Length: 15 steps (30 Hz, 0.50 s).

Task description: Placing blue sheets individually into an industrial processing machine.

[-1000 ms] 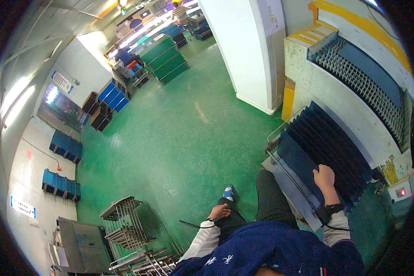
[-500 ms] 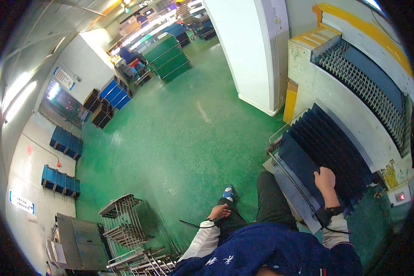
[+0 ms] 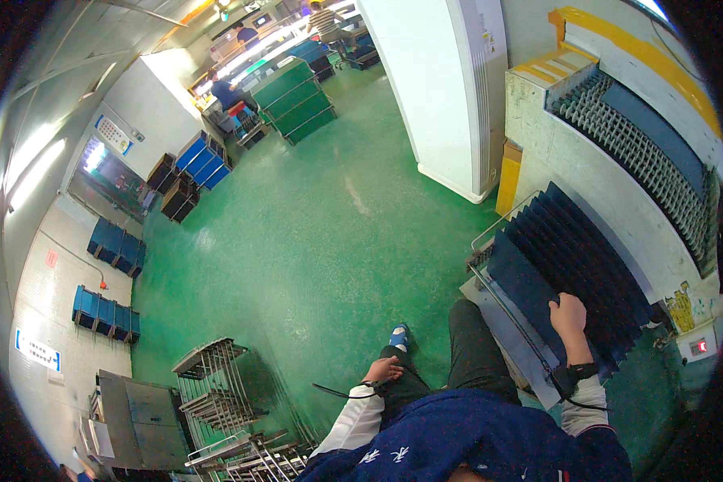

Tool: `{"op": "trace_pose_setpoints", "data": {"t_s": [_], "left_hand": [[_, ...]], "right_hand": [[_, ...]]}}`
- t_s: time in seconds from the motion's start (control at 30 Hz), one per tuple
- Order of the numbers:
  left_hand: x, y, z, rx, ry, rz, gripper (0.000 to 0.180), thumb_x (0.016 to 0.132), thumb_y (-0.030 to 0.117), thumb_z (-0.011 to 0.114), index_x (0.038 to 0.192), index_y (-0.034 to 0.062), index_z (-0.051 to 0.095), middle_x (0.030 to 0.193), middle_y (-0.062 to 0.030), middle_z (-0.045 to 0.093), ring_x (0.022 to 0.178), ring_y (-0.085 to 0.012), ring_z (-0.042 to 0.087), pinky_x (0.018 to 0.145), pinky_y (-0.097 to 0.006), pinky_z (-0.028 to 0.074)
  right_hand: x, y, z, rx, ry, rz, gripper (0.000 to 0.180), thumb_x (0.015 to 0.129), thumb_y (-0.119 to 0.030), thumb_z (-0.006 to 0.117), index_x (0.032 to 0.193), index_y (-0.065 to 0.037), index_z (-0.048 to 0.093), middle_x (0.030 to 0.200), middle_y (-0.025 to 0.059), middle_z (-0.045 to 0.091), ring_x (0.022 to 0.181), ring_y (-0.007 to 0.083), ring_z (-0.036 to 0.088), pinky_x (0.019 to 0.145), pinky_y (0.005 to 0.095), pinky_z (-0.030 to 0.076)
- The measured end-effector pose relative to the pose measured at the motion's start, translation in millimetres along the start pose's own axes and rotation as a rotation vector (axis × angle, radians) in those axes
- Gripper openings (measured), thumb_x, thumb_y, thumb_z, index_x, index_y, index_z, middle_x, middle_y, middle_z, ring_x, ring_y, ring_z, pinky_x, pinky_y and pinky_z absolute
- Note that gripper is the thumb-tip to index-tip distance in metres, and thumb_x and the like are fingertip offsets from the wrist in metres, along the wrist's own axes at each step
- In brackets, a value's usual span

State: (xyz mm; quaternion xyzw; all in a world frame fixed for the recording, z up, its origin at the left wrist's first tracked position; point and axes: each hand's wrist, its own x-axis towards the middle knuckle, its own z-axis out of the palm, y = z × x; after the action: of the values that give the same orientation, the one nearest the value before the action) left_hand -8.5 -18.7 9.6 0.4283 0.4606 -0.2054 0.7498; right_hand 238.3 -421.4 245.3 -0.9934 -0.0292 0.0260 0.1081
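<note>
Dark blue panels (image 3: 590,249) stand upright, close together in a wire rack (image 3: 510,309) at my right. My right hand (image 3: 569,315) is closed at the upper edge of the front dark blue panel (image 3: 522,269), thumb on the side nearer me; its other fingertips are partly hidden. My left hand (image 3: 383,369) lies over my left thigh, fingers loosely extended, with nothing seen in it. A dark band and cord circle my right wrist, and a thin black cord hangs off my left wrist.
A machine (image 3: 618,161) with rows of rollers and a blue panel on it runs along the right. Ahead stands a tall white cabinet (image 3: 434,88). Metal racks (image 3: 217,386) are at lower left; green bins (image 3: 297,100) and blue crates (image 3: 205,161) stand farther off. People sit at a lit bench.
Both my hands stay where they were. The view shifts very slightly, and a bit more of another person's arm shows at the lower left edge.
</note>
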Motion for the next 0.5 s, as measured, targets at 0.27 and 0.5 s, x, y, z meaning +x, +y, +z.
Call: {"op": "trace_pose_setpoints", "data": {"t_s": [0.27,0.5], "left_hand": [[-2.8,2.1,2.4,0.035,0.006,0.007,0.037,0.081,0.027,0.05,0.105,-0.0008,0.043,0.087,-0.0198,0.056,0.068,-0.0246,0.057,0.056,-0.03,0.048],[-0.8,0.1,-0.3,0.018,0.003,0.005,0.035,0.082,0.026,0.049,0.104,-0.0006,0.043,0.086,-0.0201,0.056,0.067,-0.025,0.056,0.056,-0.03,0.047]], "right_hand": [[-2.6,-5.7,-9.9,0.035,-0.043,0.032,0.027,0.07,-0.02,0.059,0.087,0.001,0.057,0.084,0.0195,0.057,0.081,0.0332,0.054,0.07,0.0393,0.043],[-2.6,-7.4,-11.5,0.038,-0.063,0.048,0.028,0.07,-0.021,0.059,0.088,0.001,0.057,0.084,0.0193,0.057,0.082,0.0327,0.054,0.07,0.039,0.043]]}}
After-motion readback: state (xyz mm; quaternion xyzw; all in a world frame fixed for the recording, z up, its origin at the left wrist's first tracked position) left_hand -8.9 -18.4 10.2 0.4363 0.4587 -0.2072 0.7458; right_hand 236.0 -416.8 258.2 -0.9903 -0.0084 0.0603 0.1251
